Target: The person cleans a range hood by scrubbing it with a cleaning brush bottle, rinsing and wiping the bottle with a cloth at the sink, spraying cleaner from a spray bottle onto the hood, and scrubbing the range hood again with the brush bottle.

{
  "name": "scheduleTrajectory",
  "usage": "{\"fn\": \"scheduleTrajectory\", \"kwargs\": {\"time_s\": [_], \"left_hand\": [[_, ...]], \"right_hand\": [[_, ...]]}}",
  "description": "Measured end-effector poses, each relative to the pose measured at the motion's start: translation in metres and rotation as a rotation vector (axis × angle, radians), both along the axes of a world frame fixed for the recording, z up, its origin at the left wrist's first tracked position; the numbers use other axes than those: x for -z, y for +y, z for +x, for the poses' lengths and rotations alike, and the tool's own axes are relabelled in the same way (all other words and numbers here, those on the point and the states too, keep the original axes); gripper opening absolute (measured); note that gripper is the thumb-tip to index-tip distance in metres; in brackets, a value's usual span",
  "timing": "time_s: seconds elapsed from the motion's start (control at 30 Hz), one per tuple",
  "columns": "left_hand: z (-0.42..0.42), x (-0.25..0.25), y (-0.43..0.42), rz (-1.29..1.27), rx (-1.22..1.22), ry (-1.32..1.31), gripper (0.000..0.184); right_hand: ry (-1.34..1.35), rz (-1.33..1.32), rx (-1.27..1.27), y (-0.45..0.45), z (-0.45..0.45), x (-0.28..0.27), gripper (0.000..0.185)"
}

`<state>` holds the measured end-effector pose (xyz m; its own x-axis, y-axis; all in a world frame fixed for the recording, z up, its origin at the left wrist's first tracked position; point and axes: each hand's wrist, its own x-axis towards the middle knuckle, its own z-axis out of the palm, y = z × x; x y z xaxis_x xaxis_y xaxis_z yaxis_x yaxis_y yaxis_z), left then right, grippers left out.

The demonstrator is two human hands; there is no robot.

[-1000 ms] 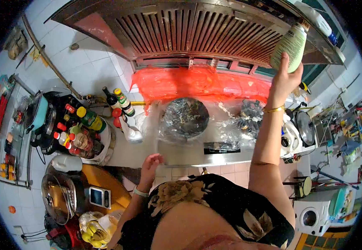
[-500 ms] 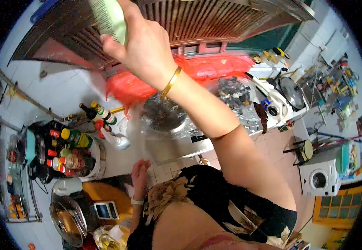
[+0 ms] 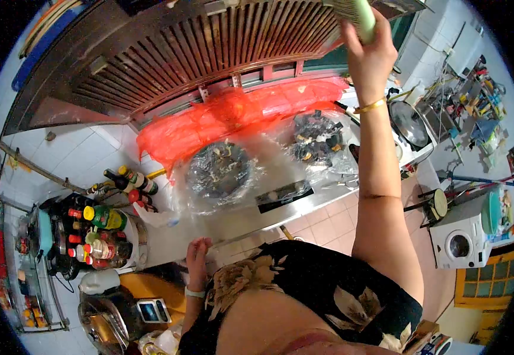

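My right hand (image 3: 370, 65) is raised at the right end of the range hood (image 3: 209, 53), its fingers closed round a pale green container (image 3: 360, 18) with small print. The container's upper end is cut off by the frame edge, so its exact kind is unclear. Brown slats of the hood run beside and behind it. Low in front of my body, my left hand (image 3: 197, 254) hangs near the counter edge with nothing in it, fingers loosely apart. Below the hood, clear plastic film covers the left burner (image 3: 221, 171) and the right burner (image 3: 317, 139).
Red plastic sheeting (image 3: 239, 112) lines the back of the stove. On the left stand a white spray bottle (image 3: 156, 216), sauce bottles (image 3: 106, 218) and a white jug (image 3: 98, 282). A lidded pan (image 3: 409, 124) sits at the right, with a washing machine (image 3: 459, 245) beyond.
My right hand has swept rightward along the hood with the pale green container, from the left part to the right end. My left hand stays almost where it was.
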<state>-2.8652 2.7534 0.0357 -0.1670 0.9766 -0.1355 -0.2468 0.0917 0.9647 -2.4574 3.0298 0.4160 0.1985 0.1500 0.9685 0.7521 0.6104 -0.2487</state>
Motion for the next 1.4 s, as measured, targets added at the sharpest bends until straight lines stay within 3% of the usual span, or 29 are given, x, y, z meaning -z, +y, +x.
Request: {"fn": "scheduleTrajectory", "kwargs": {"time_s": [0.13, 0.27, 0.43, 0.53, 0.6, 0.7, 0.73, 0.77, 0.8, 0.9, 1.07, 1.13, 1.17, 1.2, 1.23, 1.27, 1.33, 1.37, 1.4], "left_hand": [[0.033, 0.000, 0.022, -0.023, 0.007, 0.044, 0.027], [0.065, -0.005, 0.038, -0.007, 0.109, 0.126, 0.028], [0.109, -0.017, 0.053, -0.043, 0.159, 0.050, 0.031], [0.141, -0.013, 0.080, -0.027, 0.266, 0.028, 0.036], [0.181, -0.060, 0.108, -0.132, 0.412, 0.161, 0.041], [0.242, -0.059, 0.144, 0.022, 0.642, 0.062, 0.048], [0.268, -0.070, 0.152, 0.018, 0.679, -0.098, 0.050], [0.289, -0.075, 0.161, 0.016, 0.704, -0.257, 0.053], [0.306, -0.072, 0.171, 0.006, 0.764, -0.391, 0.055], [0.348, -0.062, 0.183, -0.052, 0.610, -0.503, 0.047], [0.342, -0.033, 0.175, -0.203, 0.482, -0.370, 0.042], [0.332, -0.057, 0.171, -0.169, 0.528, -0.166, 0.040], [0.319, -0.037, 0.166, -0.132, 0.497, -0.167, 0.040], [0.323, -0.054, 0.154, -0.215, 0.280, -0.356, 0.041], [0.310, -0.051, 0.147, -0.227, 0.271, -0.358, 0.039], [0.294, -0.047, 0.138, -0.231, 0.241, -0.354, 0.038], [0.282, -0.055, 0.125, -0.249, 0.112, -0.331, 0.039], [0.277, -0.058, 0.117, -0.300, 0.064, -0.331, 0.040], [0.271, -0.057, 0.108, -0.275, -0.029, -0.326, 0.040]], "right_hand": [[0.021, -0.048, 0.107, 0.016, 0.061, 0.012, 0.045], [0.123, -0.429, -0.381, 0.002, 0.101, 0.025, 0.044], [0.081, -0.868, -0.491, -0.013, 0.151, 0.048, 0.043], [0.433, -1.107, -0.764, -0.017, 0.167, 0.093, 0.044], [0.651, -1.063, -0.767, -0.039, 0.148, 0.126, 0.043], [0.426, -1.064, -0.548, -0.052, 0.128, 0.222, 0.042], [0.461, -1.089, -0.616, -0.058, 0.116, 0.249, 0.043], [0.547, -1.125, -0.717, -0.068, 0.100, 0.260, 0.041], [0.472, -1.135, -0.702, -0.075, 0.093, 0.266, 0.039], [0.218, -1.147, -0.685, -0.083, 0.094, 0.285, 0.038], [-0.057, -1.028, -0.755, -0.074, 0.140, 0.287, 0.044], [-0.066, -0.955, -0.487, -0.065, 0.185, 0.302, 0.045], [-0.044, -1.017, -0.240, -0.058, 0.215, 0.311, 0.042], [-0.068, -0.901, -0.017, -0.038, 0.255, 0.354, 0.037], [-0.013, -0.977, -0.032, -0.027, 0.289, 0.367, 0.035], [-0.146, -1.073, 0.107, -0.021, 0.320, 0.400, 0.035], [-0.264, -1.636, 0.169, -0.003, 0.365, 0.461, 0.056], [-0.382, -1.527, 0.201, -0.001, 0.375, 0.500, 0.059], [-0.472, -1.734, 0.343, 0.010, 0.374, 0.517, 0.057]]}}
